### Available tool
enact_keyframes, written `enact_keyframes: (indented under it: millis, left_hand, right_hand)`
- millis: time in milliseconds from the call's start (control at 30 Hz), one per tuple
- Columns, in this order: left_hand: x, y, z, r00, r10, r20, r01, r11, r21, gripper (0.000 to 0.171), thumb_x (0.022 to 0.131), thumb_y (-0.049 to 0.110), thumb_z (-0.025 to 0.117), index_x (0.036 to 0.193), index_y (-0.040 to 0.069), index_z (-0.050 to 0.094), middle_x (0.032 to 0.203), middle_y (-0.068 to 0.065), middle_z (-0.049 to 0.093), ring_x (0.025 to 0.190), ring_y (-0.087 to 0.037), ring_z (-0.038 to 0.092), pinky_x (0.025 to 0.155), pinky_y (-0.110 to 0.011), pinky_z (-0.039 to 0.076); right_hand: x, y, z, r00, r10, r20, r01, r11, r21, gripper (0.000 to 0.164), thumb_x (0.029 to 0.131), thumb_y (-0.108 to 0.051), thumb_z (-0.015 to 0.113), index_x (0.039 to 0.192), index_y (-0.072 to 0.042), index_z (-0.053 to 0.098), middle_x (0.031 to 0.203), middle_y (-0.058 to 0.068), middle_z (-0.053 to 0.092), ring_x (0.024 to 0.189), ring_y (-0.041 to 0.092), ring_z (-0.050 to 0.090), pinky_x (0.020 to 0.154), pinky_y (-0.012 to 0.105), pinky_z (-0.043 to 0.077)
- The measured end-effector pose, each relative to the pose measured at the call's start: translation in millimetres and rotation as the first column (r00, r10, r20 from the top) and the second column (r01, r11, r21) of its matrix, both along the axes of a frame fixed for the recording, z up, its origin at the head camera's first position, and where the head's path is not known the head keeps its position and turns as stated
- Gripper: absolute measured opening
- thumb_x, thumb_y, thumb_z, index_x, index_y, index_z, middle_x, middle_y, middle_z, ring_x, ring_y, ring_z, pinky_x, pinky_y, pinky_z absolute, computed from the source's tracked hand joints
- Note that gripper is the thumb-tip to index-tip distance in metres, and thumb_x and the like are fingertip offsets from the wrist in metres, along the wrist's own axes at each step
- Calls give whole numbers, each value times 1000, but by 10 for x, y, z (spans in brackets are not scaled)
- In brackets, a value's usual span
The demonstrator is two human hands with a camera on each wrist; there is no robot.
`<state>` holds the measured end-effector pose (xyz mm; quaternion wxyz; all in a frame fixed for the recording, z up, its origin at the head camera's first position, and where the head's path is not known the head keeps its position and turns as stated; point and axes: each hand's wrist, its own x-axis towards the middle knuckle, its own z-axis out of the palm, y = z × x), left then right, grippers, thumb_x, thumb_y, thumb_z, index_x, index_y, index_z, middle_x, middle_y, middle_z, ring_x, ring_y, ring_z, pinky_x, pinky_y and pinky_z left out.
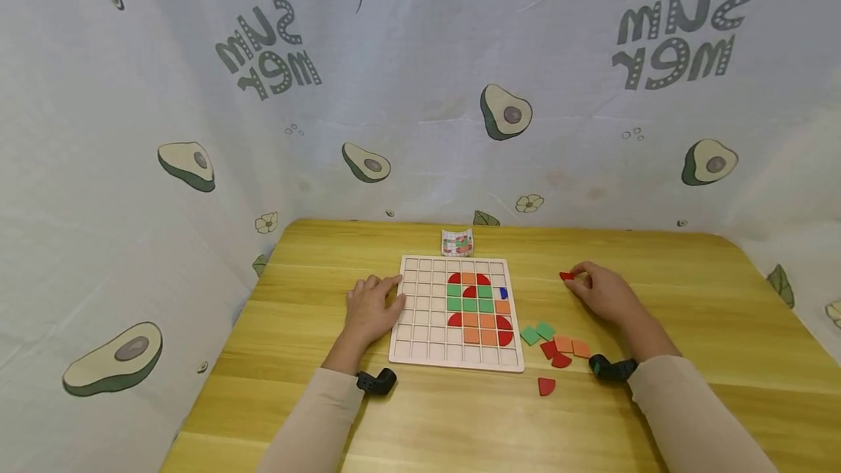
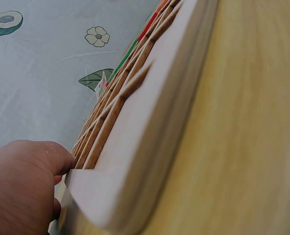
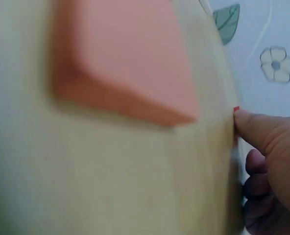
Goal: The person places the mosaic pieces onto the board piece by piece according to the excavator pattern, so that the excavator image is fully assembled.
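Observation:
A pale wooden grid board [image 1: 420, 356] lies on the table, its right half partly filled with green, orange and red tiles and one small blue piece [image 1: 503, 293]. My left hand [image 1: 370, 309] rests at the board's left side, relaxed fingers and thumb touching the edge. In the left wrist view the thumb [image 2: 42, 154] meets the board's raised border [image 2: 130, 161]. To the right of the board, my right hand [image 1: 604, 294] pinches a small red tile [image 1: 566, 276] between thumb and fingertips. Most of that tile is covered by the fingers in the right wrist view.
Loose green [image 1: 530, 336], orange [image 1: 581, 348] and red tiles [image 1: 561, 360] lie right of the board, with a red quarter-circle tile [image 1: 546, 386] nearer the front. Behind the board stands a small pattern card [image 1: 457, 243]. A printed cloth [image 1: 420, 166] hangs behind the table.

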<state>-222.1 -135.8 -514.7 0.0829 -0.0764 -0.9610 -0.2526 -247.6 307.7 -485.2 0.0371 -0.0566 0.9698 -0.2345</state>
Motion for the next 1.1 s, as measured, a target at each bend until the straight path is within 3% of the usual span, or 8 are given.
enact_keyframes:
  millis: [300, 433, 600, 800, 1100]
  left_hand:
    - [1, 12, 43, 1000, 3, 1, -3, 1000, -4, 44, 98, 41, 61, 138, 24, 66, 109, -6, 64, 91, -23, 47, 78, -38, 33]
    - [5, 13, 52, 1000, 3, 9, -3, 1000, -8, 44, 98, 42, 61, 139, 24, 65, 108, -6, 64, 91, -22, 47, 79, -38, 33]
    - [3, 16, 31, 1000, 1, 15, 0, 1000, -9, 45, 98, 42, 60, 139, 24, 65, 107, -5, 63, 91, -22, 46, 79, -37, 32]
    - [-11, 5, 6, 1000, 4, 1, -4, 1000, -10, 45, 98, 42, 60, 139, 24, 65, 108, -5, 64, 91, -22, 47, 79, -38, 33]
    - [-2, 10, 19, 1000, 5, 14, -5, 1000, 1, 45, 98, 42, 60, 139, 24, 65, 107, -5, 63, 91, -22, 46, 79, -38, 32]
  right_hand:
    - [287, -354, 75, 998, 49, 38, -47, 997, -53, 37, 97, -36, 69, 117, -5, 62, 76, 3, 55, 68, 17, 49, 65, 32, 40]
    - [468, -634, 140, 991, 110, 71, -105, 992, -72, 35, 95, -37, 71, 114, -8, 64, 77, 1, 55, 71, 16, 50, 64, 29, 41]
    - [641, -1003, 243, 979, 200, 33, -197, 977, -77, 27, 94, -33, 73, 111, -12, 67, 75, -2, 52, 65, 12, 46, 57, 25, 38]
    - [737, -1456, 255, 954, 299, 5, -299, 953, -57, 24, 92, -34, 76, 104, -15, 68, 76, -6, 51, 70, 9, 46, 63, 25, 39]
    - [761, -1823, 160, 936, 353, -8, -353, 936, 14, 22, 91, -31, 77, 105, -15, 70, 80, -9, 55, 77, 11, 49, 69, 28, 41]
